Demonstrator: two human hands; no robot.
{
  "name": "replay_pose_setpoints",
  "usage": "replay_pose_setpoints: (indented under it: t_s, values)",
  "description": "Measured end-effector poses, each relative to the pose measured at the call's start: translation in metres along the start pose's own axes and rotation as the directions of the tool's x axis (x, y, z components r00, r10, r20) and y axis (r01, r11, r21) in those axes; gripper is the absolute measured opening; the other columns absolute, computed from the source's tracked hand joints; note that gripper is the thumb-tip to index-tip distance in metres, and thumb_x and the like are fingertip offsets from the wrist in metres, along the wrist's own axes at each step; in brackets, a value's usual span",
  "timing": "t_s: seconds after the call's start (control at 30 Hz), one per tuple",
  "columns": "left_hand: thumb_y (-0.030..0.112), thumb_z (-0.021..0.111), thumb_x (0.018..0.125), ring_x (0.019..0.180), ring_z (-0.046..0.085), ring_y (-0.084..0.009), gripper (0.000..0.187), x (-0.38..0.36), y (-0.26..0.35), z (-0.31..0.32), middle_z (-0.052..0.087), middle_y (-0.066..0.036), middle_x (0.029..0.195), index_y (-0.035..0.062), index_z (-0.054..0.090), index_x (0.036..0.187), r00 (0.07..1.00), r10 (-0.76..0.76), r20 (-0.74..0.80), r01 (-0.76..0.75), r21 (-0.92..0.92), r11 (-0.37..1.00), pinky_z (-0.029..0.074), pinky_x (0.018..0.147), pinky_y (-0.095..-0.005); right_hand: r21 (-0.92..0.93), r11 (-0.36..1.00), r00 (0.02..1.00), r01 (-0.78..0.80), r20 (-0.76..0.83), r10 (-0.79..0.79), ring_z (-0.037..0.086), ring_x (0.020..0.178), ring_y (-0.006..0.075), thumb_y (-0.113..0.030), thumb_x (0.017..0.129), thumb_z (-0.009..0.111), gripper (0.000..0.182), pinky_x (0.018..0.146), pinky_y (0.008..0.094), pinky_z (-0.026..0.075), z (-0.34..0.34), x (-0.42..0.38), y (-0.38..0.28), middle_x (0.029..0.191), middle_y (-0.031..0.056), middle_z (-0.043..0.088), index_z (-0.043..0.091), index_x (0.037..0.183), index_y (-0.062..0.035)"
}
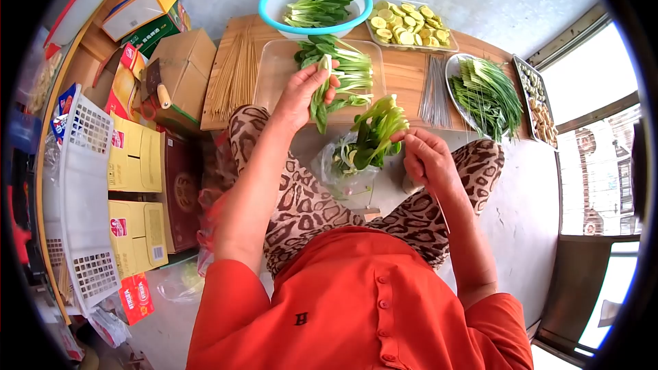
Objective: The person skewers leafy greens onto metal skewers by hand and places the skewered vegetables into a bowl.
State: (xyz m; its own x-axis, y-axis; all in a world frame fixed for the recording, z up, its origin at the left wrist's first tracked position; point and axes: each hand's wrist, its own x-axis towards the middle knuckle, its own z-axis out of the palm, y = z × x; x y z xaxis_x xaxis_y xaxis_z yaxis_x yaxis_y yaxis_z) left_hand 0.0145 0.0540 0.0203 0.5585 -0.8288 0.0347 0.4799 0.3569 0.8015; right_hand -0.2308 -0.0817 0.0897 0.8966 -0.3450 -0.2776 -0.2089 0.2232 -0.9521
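Between the fingers of my left hand [306, 96] is a small piece of leafy greens [321, 99], held over the near edge of a clear tray [272, 62]. More greens [343, 62] with pale stems lie in that tray. My right hand [428, 157] is closed at the stems of a bunch of leafy greens [373, 138], which hangs in front of the table. A thin stick seems to run from under this hand along the wrist. Below the bunch is a clear plastic bag [336, 164] with some scraps in it.
On the wooden table [411, 68] are bamboo sticks [235, 75], metal skewers [435, 89], a blue-rimmed bowl [267, 10] of greens, sliced vegetables [411, 24], chives [486, 92] and a tray of small pieces [538, 103]. Boxes [136, 233], a white basket [86, 199] and a knife [163, 94] are at left.
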Motion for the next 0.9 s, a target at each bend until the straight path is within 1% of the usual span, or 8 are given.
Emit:
replay_pose_setpoints:
  t_s: [0.07,0.2,0.27,0.43,0.53,0.63,0.83,0.9]
  values:
    - [0.024,0.056,0.095,0.065,0.053,-0.0103,0.034,-0.003,-0.004,0.000,0.060,-0.004,0.082,0.0017,0.055,0.121,0.999,0.021,0.038,-0.023,0.051,0.998,0.043,0.058,-0.0228,-0.043,0.999,0.999,-0.010,0.045,0.012,0.030,0.041,0.0023,-0.021,0.098,0.046,0.027,0.038,0.0190,0.022,0.012,-0.005,-0.001,0.051,-0.0074,0.036,0.061,0.108,-0.0006]
    - [0.028,0.056,0.095,0.063,0.050,-0.0092,0.035,-0.007,-0.001,0.008,0.059,-0.003,0.081,-0.0001,0.057,0.116,0.998,0.045,0.035,-0.048,0.077,0.996,0.040,0.057,-0.0222,-0.076,0.997,0.995,0.004,0.098,0.004,0.030,0.043,0.0009,-0.017,0.099,0.044,0.026,0.041,0.0183,0.021,0.029,-0.003,-0.010,0.053,-0.0090,0.035,0.061,0.108,-0.0001]
    - [0.027,0.054,0.095,0.062,0.045,-0.0077,0.036,-0.010,0.001,0.008,0.055,-0.001,0.080,0.0022,0.055,0.121,0.999,-0.005,0.046,0.000,0.106,0.994,0.038,0.058,-0.0209,-0.084,0.996,0.995,0.002,0.101,0.007,0.029,0.044,0.0006,-0.017,0.099,0.044,0.026,0.041,0.0182,0.021,0.031,0.000,-0.011,0.053,-0.0092,0.035,0.062,0.107,-0.0001]
    - [0.030,0.054,0.095,0.060,0.041,-0.0056,0.037,-0.015,0.004,0.010,0.050,0.003,0.077,0.0016,0.055,0.120,0.994,-0.068,0.080,0.054,0.171,0.984,0.033,0.056,-0.0191,-0.183,0.983,0.993,0.033,0.113,-0.012,0.029,0.040,0.0014,-0.020,0.099,0.043,0.028,0.039,0.0183,0.022,0.031,0.009,-0.009,0.050,-0.0081,0.035,0.060,0.107,0.0008]
    - [0.027,0.053,0.096,0.057,0.041,-0.0056,0.030,-0.018,0.005,0.011,0.050,0.004,0.075,0.0030,0.058,0.113,0.996,-0.068,0.058,0.058,0.157,0.986,0.032,0.052,-0.0193,-0.187,0.982,0.996,0.005,0.091,0.013,0.028,0.041,0.0010,-0.020,0.100,0.043,0.028,0.040,0.0187,0.021,0.033,0.012,-0.012,0.050,-0.0088,0.034,0.061,0.107,0.0004]
    - [0.031,0.053,0.096,0.057,0.040,-0.0053,0.034,-0.017,0.005,0.011,0.050,0.004,0.075,0.0018,0.056,0.113,0.993,-0.084,0.077,0.069,0.182,0.981,0.033,0.053,-0.0206,-0.201,0.980,0.996,-0.002,0.085,0.020,0.028,0.042,0.0009,-0.019,0.099,0.043,0.028,0.041,0.0188,0.020,0.033,0.015,-0.013,0.050,-0.0093,0.033,0.062,0.106,0.0001]
    - [0.032,0.052,0.096,0.057,0.039,-0.0056,0.034,-0.015,0.003,0.012,0.049,0.004,0.074,0.0018,0.056,0.112,0.994,-0.095,0.052,0.082,0.206,0.975,0.032,0.053,-0.0208,-0.137,0.991,0.992,-0.007,0.122,0.024,0.028,0.042,0.0007,-0.019,0.099,0.043,0.028,0.041,0.0184,0.020,0.028,0.020,-0.007,0.050,-0.0096,0.034,0.062,0.107,-0.0001]
    - [0.032,0.052,0.096,0.057,0.039,-0.0055,0.034,-0.014,0.002,0.012,0.049,0.004,0.074,0.0017,0.056,0.112,0.993,-0.107,0.057,0.094,0.195,0.976,0.032,0.053,-0.0205,-0.168,0.985,0.994,-0.021,0.100,0.039,0.028,0.042,0.0006,-0.019,0.100,0.042,0.028,0.041,0.0183,0.020,0.027,0.022,-0.007,0.050,-0.0096,0.033,0.062,0.106,-0.0009]
